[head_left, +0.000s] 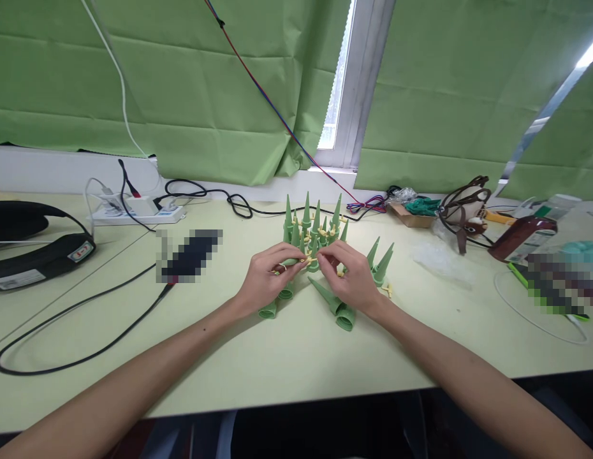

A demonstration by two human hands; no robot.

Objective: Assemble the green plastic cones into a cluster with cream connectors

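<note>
My left hand (264,279) pinches a small yellow valve fitting (310,260) between thumb and fingertips. From the other side, my right hand (354,277) is closed with its fingertips at the fitting's right end; whether it grips the same piece or a tiny second part is hidden. Just behind both hands stands a cluster of green plant watering spikes (287,209), points up, several with yellow valves on them. Under my right hand lie green spikes on their sides, one showing its open threaded end (345,319). More lie beneath my left hand (268,311).
A loose yellow valve (388,291) lies right of my right hand. At left are a pixelated dark device (191,255) on a black cable, a power strip (134,210) and a black headset (43,255). To the right are plastic bags (440,258) and a brown bottle (523,237).
</note>
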